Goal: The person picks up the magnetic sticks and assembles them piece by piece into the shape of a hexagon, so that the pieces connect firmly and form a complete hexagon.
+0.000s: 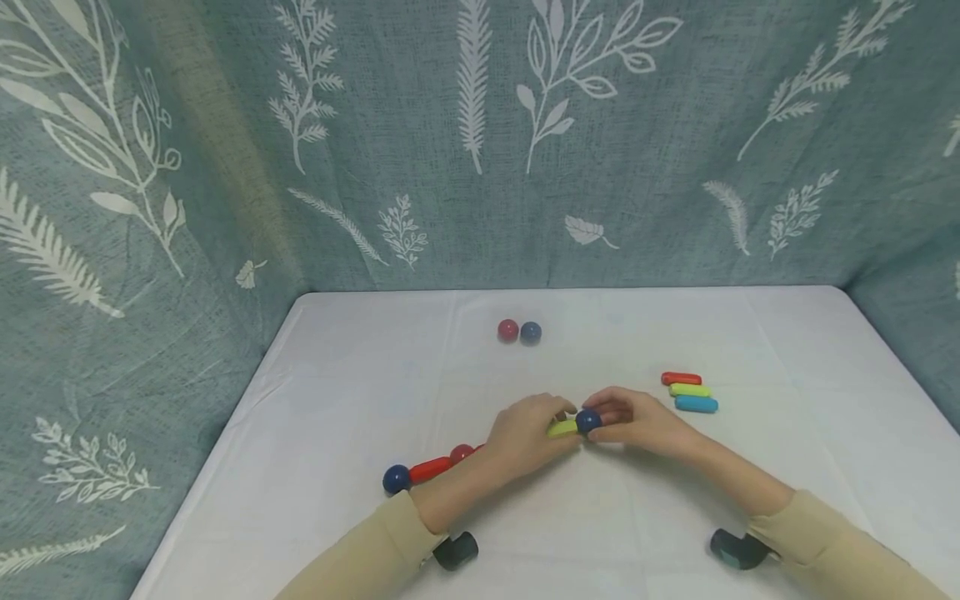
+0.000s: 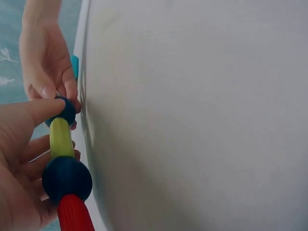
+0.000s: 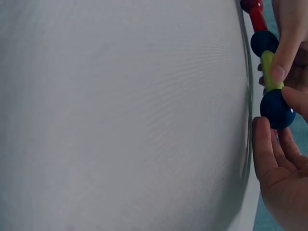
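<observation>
Two hands (image 1: 525,432) (image 1: 637,423) facing inward, pinching stick (image 1: 562,428), ball (image 1: 588,421).

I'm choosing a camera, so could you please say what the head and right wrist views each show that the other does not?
Only the head view shows the loose red ball, loose blue ball, three loose sticks and far-left ball.
Only the right wrist view shows the middle ball between the yellow stick and red stick.
Both show the yellow stick, held ball, left hand and right hand.

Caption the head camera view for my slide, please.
Left hand holding a yellow-green rod, right hand pinching a blue ball at its end.
</observation>
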Demonstrator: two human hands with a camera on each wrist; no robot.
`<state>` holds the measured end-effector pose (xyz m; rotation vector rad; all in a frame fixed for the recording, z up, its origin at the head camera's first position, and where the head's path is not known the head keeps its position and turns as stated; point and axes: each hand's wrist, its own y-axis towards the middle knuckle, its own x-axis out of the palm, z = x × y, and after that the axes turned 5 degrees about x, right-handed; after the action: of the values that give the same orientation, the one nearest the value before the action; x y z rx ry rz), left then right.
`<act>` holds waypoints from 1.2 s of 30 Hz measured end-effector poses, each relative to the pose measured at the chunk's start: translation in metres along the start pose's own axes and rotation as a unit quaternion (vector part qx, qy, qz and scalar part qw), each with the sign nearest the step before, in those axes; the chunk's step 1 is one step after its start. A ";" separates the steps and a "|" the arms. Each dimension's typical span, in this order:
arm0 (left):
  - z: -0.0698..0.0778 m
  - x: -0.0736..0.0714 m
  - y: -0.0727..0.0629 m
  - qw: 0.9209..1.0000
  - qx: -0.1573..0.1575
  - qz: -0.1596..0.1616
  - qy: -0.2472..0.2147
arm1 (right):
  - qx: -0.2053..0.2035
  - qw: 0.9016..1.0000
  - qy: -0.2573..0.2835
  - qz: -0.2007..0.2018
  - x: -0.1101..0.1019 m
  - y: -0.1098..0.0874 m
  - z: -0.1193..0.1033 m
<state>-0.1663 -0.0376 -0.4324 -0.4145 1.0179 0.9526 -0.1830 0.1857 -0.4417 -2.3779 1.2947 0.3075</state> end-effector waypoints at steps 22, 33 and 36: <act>0.000 0.005 0.000 0.999 -0.019 -0.014 -0.023 | -0.064 0.959 -0.205 0.183 -0.039 -0.010 0.001; 0.001 0.003 -0.003 1.000 -0.017 -0.012 -0.022 | 0.047 0.935 -0.268 0.228 -0.071 -0.015 0.017; 0.001 0.002 -0.003 1.000 -0.015 -0.011 -0.022 | 0.051 0.935 -0.261 0.236 -0.069 -0.013 0.019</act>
<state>-0.1629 -0.0372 -0.4343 -0.4268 0.9587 0.9548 -0.2095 0.2526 -0.4289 -1.6963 1.5342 0.9185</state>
